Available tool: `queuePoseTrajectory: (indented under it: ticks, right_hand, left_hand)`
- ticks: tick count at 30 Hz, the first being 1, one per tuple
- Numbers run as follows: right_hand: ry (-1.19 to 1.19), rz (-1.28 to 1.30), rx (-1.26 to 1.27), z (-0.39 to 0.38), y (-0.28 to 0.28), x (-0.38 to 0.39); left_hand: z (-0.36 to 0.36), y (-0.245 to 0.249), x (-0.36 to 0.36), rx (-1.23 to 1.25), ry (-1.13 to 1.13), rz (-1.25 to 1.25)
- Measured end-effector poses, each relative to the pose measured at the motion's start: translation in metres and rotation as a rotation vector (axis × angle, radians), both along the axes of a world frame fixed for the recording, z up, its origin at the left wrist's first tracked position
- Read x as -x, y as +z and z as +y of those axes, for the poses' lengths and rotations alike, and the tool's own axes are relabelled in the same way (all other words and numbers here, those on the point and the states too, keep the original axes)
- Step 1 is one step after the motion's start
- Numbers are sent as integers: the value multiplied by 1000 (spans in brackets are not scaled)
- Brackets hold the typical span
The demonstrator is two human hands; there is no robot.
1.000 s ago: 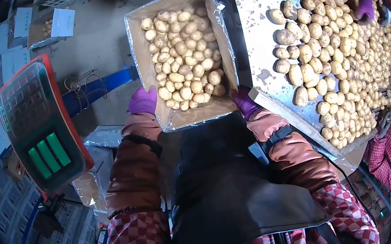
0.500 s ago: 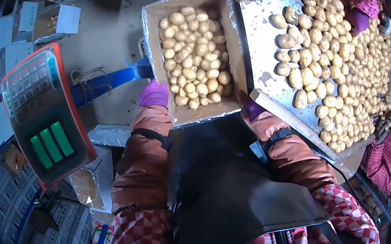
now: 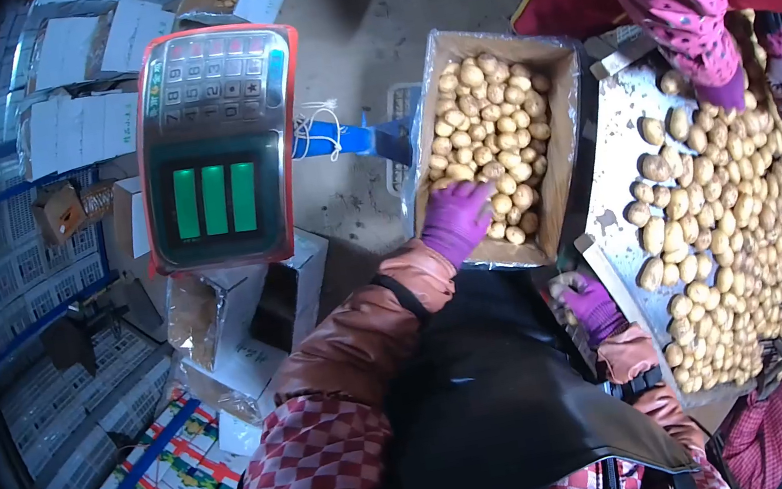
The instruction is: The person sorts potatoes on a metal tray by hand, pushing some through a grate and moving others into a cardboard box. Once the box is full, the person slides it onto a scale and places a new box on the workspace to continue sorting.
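A lined cardboard box [image 3: 565,180] full of small potatoes [image 3: 493,118] stands in front of me. My left hand [image 3: 458,220], in a purple glove, rests on the potatoes near the box's front left corner, its fingers apart. Just outside the front right corner is my right hand [image 3: 588,305], also purple-gloved, its fingers curled round something pale and roundish that I cannot make out. To the left of the box, a scale display [image 3: 213,150] with a red rim shows green digits.
A metal sorting table [image 3: 614,201] on the right carries many potatoes. A co-worker's gloved hand [image 3: 724,91] reaches over its far side; another person's checked sleeve [image 3: 778,434] is at the lower right. Cartons [image 3: 81,132] stand at the left.
The view has turned, so the box and table appear farther right. My left hand has moved from the box's left edge onto the potatoes. My right hand now shows beside the table's near edge.
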State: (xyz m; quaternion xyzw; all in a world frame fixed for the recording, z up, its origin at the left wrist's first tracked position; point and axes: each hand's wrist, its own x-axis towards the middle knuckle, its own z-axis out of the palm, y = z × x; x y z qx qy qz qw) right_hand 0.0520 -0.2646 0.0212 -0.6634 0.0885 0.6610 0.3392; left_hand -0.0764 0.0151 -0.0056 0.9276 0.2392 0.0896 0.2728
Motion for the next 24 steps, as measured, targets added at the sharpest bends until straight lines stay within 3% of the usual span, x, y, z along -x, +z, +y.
queuePoseTrajectory:
  ticks: [1,4,7,9,13,16,17,19,20,23,24]
  right_hand:
    - [61,0,-58,28,42,-7]
    - [64,89,-282,50,85,-15]
    - [-8,-28,-407,55,114,-25]
    - [-147,-188,-514,53,117,-23]
    - [-386,-472,-432,16,95,-39]
    - [-416,-748,-445,-19,64,-54]
    - [-397,-877,-361,-27,67,-60]
    - [-356,-1117,-149,-43,75,-72]
    - [-450,-1141,-125,-48,75,-83]
    - [-625,-1330,-137,-53,86,-110]
    - [-337,-1579,-1,-57,91,-114]
  left_hand:
    - [-9,-4,-8,-11,-28,-5]
    - [-26,-8,-26,71,-69,103]
    - [-32,-11,-32,109,-103,240]
    - [-33,-15,-31,108,-114,293]
    - [-42,-28,-31,96,-138,422]
    - [-37,-79,-35,264,-24,616]
    - [-20,-79,-31,549,59,543]
    - [-14,-65,-18,369,112,418]
    - [-19,-60,-21,-120,109,309]
    - [-34,-63,-46,-71,-140,345]
    - [-42,-64,-57,-76,-199,404]
